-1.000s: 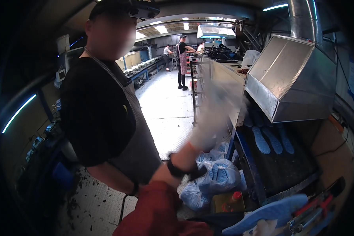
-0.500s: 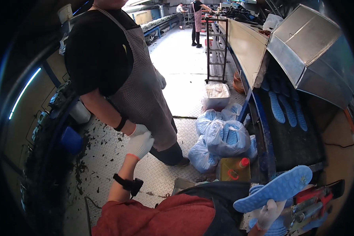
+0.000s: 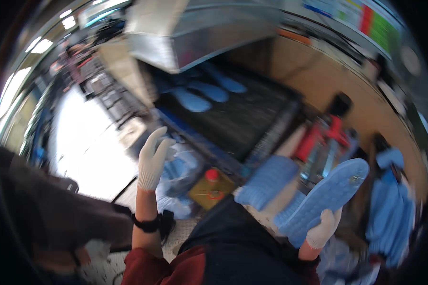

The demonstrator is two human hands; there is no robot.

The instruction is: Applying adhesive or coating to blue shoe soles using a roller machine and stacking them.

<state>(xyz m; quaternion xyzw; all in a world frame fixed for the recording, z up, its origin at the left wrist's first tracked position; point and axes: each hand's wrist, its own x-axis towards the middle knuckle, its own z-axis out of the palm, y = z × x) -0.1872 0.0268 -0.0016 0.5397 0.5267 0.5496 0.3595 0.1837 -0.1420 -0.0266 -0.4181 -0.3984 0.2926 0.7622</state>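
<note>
My right hand, in a white glove, grips a blue bumpy shoe sole near its lower edge. The sole is tilted, its rounded upper end bearing a small yellowish mark. My left hand, gloved the same way, is raised with its fingers stretched out and holds nothing. Below it lie plastic bags of blue pieces. Beside the held sole, a stack of blue soles rests on the bench, close to a red and metal device. Motion blurs much of the view.
More blue soles lie on a black conveyor belt under a sheet-metal hood. A yellowish container with a red cap stands by the belt's near end. Blue soles are bunched at the right. Another person stands close on my left.
The view has swung to the right. My left hand has moved away from the other person's gloved hand, its fingers now spread. My right hand still holds the sole.
</note>
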